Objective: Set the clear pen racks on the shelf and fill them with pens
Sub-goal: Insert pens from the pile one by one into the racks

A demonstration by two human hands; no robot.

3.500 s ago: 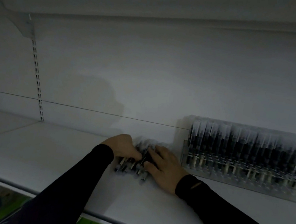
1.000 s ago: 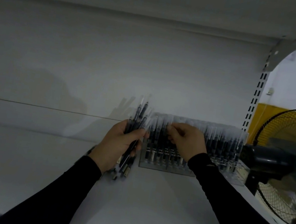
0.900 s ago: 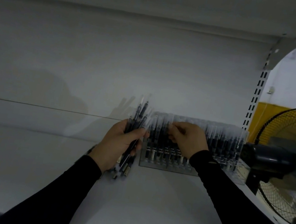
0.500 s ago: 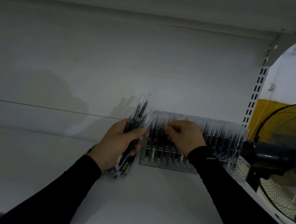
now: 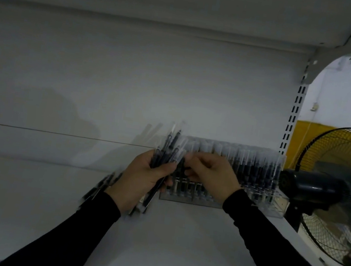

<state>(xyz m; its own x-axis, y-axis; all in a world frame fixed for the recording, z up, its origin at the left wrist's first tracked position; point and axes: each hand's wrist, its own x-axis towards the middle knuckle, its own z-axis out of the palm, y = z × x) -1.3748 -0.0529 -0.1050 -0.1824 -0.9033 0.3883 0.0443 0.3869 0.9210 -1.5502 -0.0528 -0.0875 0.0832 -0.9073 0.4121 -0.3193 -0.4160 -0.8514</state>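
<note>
A bundle of black pens [image 5: 166,154] is gripped upright in the left hand [image 5: 142,180], fingers curled round it. The right hand [image 5: 211,177] is pinched on one pen's top just beside the bundle. The clear pen rack [image 5: 254,181], packed with pens, is parked far right on the white shelf [image 5: 175,246], near a black fan [image 5: 331,195].

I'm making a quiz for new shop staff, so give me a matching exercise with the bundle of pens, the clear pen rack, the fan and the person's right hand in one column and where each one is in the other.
Column one:
1. bundle of pens
2. clear pen rack
3. fan
4. right hand

Column two:
A. beyond the shelf's right end
B. held in the left hand's grip
C. standing at the back right of the shelf
D. in front of the rack's left part

Pairs: 1-B, 2-C, 3-A, 4-D
</note>
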